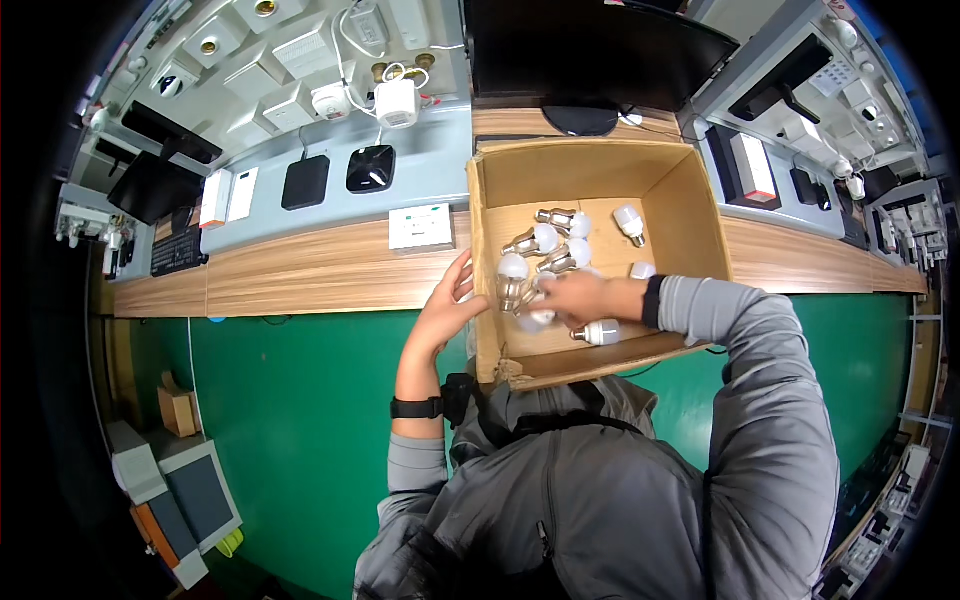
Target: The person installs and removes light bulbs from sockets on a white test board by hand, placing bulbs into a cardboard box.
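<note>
An open cardboard box (600, 172) stands at the front edge of the wood-grain desk, close against my body. Several LED light bulbs lie inside, most of them in its left half, such as a round white bulb with a clear neck (513, 281). My left hand (448, 306) is braced on the outside of the left wall, its fingers spread. Inside the box, my right hand (574, 296) reaches down among the bulbs. A motion-blurred bulb (535, 319) is at its fingertips; whether they grip it is unclear. One capped bulb (598, 333) lies below that hand, and another (629, 224) lies apart at upper right.
Behind the box is a black monitor (592, 52) on its stand. A small white carton (421, 228) sits left of the box on the desk (322, 277). Two black devices, a square one (305, 182) and a glossy one (370, 169), rest on the grey ledge below wall-mounted sockets.
</note>
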Demonstrator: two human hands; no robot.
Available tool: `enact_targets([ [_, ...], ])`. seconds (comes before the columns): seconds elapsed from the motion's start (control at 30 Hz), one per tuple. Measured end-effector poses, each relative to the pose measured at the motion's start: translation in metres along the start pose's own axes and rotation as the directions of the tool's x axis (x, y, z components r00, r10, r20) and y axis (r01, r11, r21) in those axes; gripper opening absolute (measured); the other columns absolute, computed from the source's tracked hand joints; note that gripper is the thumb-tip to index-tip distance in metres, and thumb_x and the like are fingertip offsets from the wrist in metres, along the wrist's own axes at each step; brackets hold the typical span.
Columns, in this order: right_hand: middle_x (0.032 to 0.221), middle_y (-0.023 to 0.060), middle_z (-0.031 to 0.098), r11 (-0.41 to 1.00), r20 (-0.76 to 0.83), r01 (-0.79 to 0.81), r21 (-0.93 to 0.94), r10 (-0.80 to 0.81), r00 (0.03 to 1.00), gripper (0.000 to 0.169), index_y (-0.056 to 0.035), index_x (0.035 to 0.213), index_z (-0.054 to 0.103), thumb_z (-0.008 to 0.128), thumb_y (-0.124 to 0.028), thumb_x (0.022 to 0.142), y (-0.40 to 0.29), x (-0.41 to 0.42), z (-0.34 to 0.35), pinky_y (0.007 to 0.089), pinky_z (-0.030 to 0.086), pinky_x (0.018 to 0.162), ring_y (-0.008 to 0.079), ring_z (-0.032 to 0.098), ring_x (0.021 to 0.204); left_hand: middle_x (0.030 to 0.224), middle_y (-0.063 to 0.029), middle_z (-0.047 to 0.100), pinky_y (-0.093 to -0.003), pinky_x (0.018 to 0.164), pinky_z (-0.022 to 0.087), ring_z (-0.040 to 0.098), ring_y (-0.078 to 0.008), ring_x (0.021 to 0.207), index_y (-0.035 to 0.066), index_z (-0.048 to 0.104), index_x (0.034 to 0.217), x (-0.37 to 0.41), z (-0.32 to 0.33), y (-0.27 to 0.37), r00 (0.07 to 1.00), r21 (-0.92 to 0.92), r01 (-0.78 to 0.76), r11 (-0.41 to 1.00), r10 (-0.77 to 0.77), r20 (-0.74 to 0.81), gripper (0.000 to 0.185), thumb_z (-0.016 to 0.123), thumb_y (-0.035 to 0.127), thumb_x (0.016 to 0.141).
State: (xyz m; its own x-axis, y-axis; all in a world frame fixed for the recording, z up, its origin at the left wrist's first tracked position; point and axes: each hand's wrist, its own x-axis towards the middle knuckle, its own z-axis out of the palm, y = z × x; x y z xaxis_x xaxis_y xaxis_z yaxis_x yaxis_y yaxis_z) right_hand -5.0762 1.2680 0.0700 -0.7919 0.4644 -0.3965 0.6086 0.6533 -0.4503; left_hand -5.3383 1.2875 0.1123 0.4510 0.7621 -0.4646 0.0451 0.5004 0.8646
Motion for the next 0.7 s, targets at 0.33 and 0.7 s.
enact_targets([
  [0.33,0.120,0.0227,0.046,0.658,-0.050,-0.753,0.001,0.752,0.658,0.071,-0.0241,0.134,0.036,0.070,-0.019,0.071,0.109,-0.059,-0.042,0.0419,0.051,0.079,0.0398,0.058,0.097,0.142,-0.0188,0.033,-0.0376,0.101,0.035,0.033,-0.0314,0.131,0.008,0.025,0.143,0.004,-0.004,-0.004,1.000,-0.013,0.009,1.000,-0.008,0.013,0.080,0.063,0.002,0.072],
  [0.7,0.093,0.0180,0.060,0.706,0.077,-0.650,0.280,0.658,0.749,0.050,0.0019,0.109,0.048,0.070,-0.017,0.069,0.083,-0.033,0.035,0.0404,0.054,0.067,0.0320,0.062,0.079,0.134,-0.0123,0.043,-0.0295,0.090,0.044,0.048,-0.0174,0.115,0.006,0.027,0.141,0.003,-0.004,-0.004,1.000,0.009,-0.016,1.000,0.016,-0.002,0.076,0.059,-0.008,0.074],
])
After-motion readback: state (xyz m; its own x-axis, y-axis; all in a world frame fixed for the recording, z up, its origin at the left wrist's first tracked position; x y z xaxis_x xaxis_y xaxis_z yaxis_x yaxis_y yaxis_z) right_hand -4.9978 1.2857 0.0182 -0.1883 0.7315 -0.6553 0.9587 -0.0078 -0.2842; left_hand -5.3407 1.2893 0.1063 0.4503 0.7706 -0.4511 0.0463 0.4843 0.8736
